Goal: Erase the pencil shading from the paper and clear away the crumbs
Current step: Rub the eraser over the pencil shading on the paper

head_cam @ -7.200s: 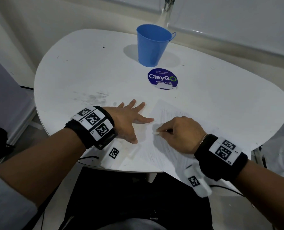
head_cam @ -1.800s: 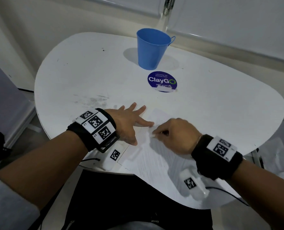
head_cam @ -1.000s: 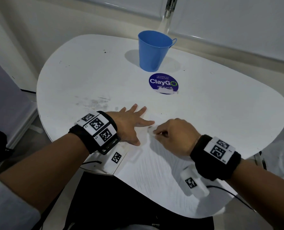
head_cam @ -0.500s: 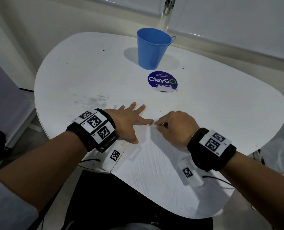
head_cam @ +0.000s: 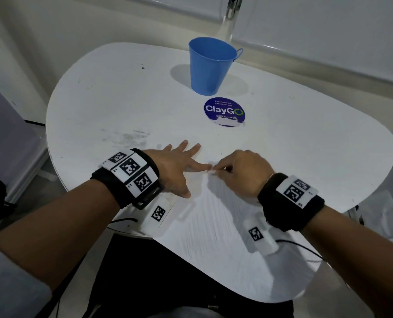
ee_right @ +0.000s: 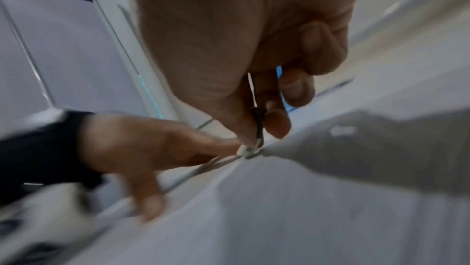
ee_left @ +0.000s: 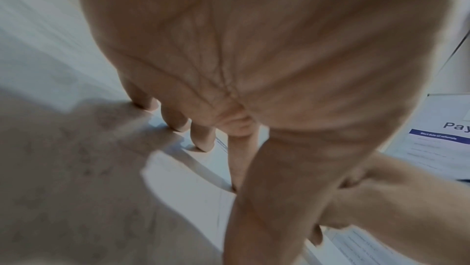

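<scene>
A white sheet of paper (head_cam: 213, 226) with faint pencil shading lies on the near part of the white table (head_cam: 122, 99) and hangs over its front edge. My left hand (head_cam: 179, 164) lies flat on the sheet's left side with its fingers spread. My right hand (head_cam: 216, 169) pinches a small white eraser (head_cam: 210, 171) between thumb and forefinger. In the right wrist view the eraser tip (ee_right: 248, 149), on a thin dark stem, touches the paper right beside my left hand (ee_right: 152, 148). No crumbs are discernible.
A blue cup (head_cam: 210, 65) stands at the far middle of the table. A round blue ClayGo sticker (head_cam: 224, 111) lies in front of it. Grey smudges (head_cam: 131, 136) mark the tabletop beyond my left hand. A wall runs close behind the table.
My right hand has moved the eraser up the sheet and leftward until it meets my left index fingertip. My left hand has stayed flat on the paper.
</scene>
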`<action>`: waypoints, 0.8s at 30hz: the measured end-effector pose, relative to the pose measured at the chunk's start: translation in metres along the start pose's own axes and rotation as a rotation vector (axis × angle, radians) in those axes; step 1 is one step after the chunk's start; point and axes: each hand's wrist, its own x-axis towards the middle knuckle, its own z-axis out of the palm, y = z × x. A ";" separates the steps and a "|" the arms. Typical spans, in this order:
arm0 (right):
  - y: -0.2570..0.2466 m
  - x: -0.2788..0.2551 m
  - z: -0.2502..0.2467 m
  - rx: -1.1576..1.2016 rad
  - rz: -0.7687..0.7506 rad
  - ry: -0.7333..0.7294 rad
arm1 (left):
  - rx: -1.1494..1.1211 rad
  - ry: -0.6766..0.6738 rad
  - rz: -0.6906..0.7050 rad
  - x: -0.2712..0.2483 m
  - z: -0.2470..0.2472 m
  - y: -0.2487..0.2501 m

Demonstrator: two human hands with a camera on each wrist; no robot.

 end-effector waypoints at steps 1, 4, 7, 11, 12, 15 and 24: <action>0.002 0.002 0.000 -0.008 0.018 0.023 | 0.008 0.004 0.006 -0.001 0.000 0.002; -0.005 -0.010 0.007 -0.066 -0.087 -0.040 | -0.005 0.004 0.002 -0.002 -0.001 0.001; 0.000 -0.009 0.003 -0.045 -0.075 -0.058 | -0.008 -0.008 0.005 -0.001 -0.002 0.000; 0.008 -0.003 -0.002 -0.099 -0.002 0.025 | -0.015 -0.014 0.007 -0.002 -0.002 0.000; 0.004 -0.008 0.001 -0.125 -0.044 -0.007 | -0.018 -0.014 0.007 -0.002 -0.002 -0.001; -0.001 -0.015 0.004 -0.085 -0.088 -0.076 | -0.021 -0.012 0.007 -0.002 -0.002 -0.002; -0.002 -0.016 0.003 -0.058 -0.081 -0.099 | -0.048 -0.006 0.005 0.005 0.003 -0.008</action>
